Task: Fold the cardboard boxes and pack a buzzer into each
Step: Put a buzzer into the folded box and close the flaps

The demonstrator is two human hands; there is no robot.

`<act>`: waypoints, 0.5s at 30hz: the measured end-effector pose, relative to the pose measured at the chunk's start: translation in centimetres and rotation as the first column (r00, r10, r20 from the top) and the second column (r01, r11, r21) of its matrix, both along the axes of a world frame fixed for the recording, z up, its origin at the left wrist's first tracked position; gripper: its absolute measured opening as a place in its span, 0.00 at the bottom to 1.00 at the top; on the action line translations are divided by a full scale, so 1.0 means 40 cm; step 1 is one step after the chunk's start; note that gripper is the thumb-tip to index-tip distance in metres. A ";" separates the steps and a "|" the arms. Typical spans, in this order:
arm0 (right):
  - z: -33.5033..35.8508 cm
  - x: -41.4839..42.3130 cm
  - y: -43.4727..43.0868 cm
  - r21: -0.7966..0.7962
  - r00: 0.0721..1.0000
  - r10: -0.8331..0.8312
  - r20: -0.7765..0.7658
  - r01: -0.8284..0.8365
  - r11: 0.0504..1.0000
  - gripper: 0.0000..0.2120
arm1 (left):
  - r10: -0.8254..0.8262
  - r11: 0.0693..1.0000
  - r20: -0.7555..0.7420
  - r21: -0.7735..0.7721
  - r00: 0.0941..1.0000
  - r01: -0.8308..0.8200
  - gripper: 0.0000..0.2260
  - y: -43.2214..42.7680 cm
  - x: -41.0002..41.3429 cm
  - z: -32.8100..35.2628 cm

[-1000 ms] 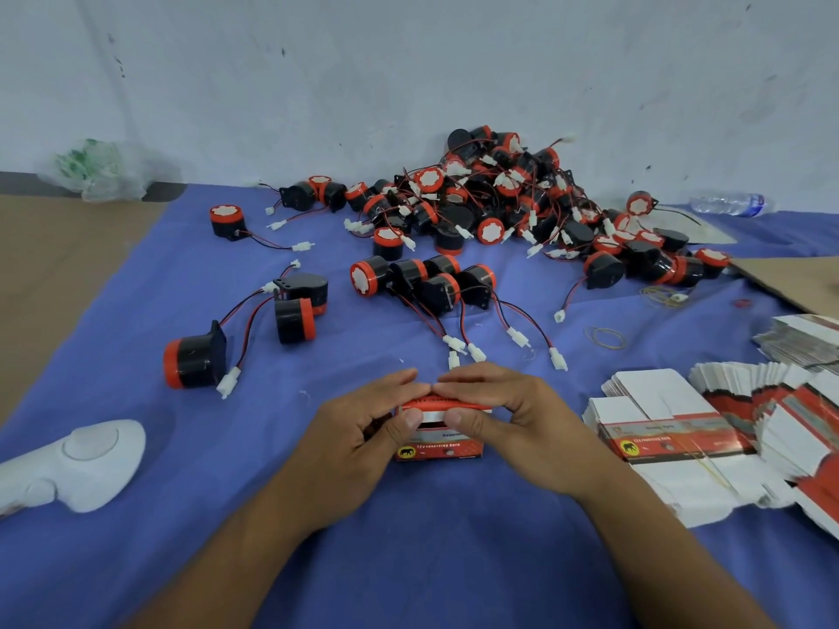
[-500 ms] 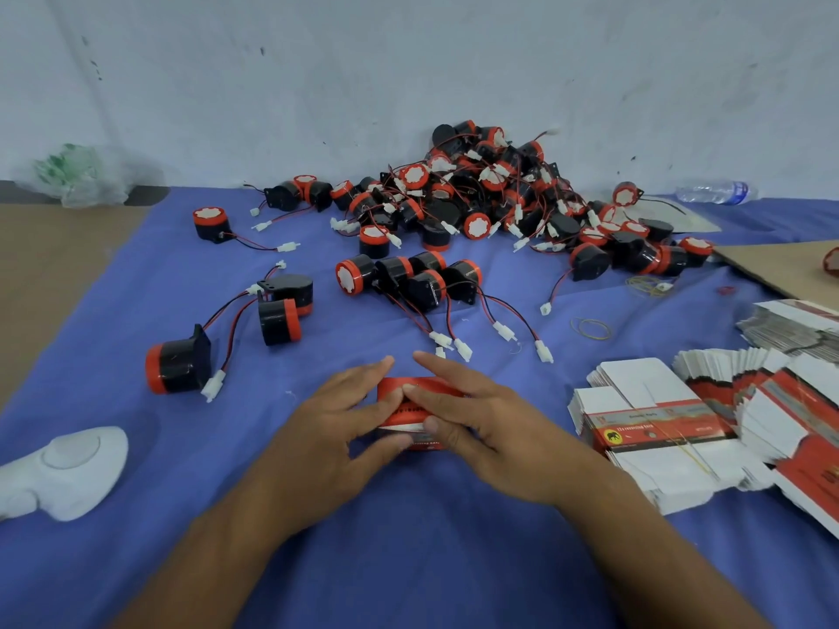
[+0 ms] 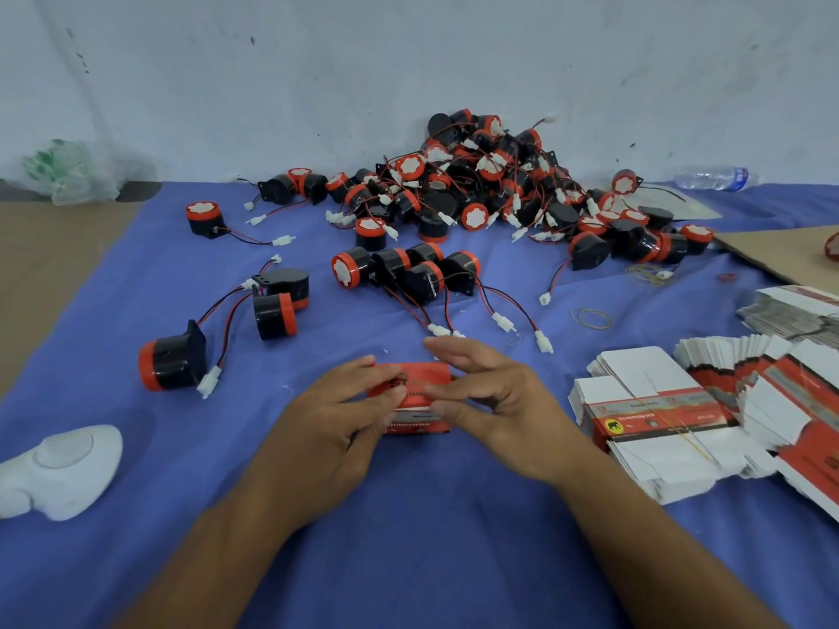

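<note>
A small red and white cardboard box [image 3: 420,388] lies on the blue cloth in front of me. My left hand [image 3: 331,424] grips its left end with thumb and fingers. My right hand [image 3: 495,401] holds its right end with the thumb under and the fingers spread over the top. A big pile of black and red buzzers [image 3: 490,183] with red and black wires lies against the far wall. Loose buzzers [image 3: 172,360] lie nearer, left of the box. Flat unfolded boxes [image 3: 658,415] are stacked at the right.
A white plastic device [image 3: 59,469] sits at the left near edge. Rubber bands [image 3: 590,317] lie on the cloth right of centre. A plastic bottle [image 3: 713,178] lies by the wall at the right, a clear bag [image 3: 63,172] at the left. Brown cardboard [image 3: 781,251] lies far right.
The box has been turned so its red top faces up. My right fingers have lifted and spread over it. The camera has tilted slightly.
</note>
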State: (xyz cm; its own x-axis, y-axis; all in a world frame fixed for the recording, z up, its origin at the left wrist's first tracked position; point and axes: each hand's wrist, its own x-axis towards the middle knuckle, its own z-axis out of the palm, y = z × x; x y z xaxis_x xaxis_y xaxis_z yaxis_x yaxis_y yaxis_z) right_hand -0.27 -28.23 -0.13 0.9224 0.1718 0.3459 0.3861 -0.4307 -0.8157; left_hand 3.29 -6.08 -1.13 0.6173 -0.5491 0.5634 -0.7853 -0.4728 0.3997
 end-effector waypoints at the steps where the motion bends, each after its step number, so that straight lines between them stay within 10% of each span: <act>1: 0.002 0.001 -0.005 -0.034 0.999 -0.003 0.033 0.004 0.999 0.07 | 0.014 1.000 0.012 -0.003 1.000 -0.014 0.12 -0.003 -0.001 -0.001; 10: 0.007 0.005 -0.008 -0.430 0.958 0.079 0.276 0.050 0.901 0.07 | -0.017 1.000 0.018 -0.001 1.000 0.017 0.13 -0.001 0.002 -0.008; 15: -0.018 0.005 -0.008 -0.382 0.977 0.084 0.196 -0.003 0.924 0.16 | -0.017 0.995 -0.112 -0.097 0.994 0.006 0.14 0.002 0.001 -0.015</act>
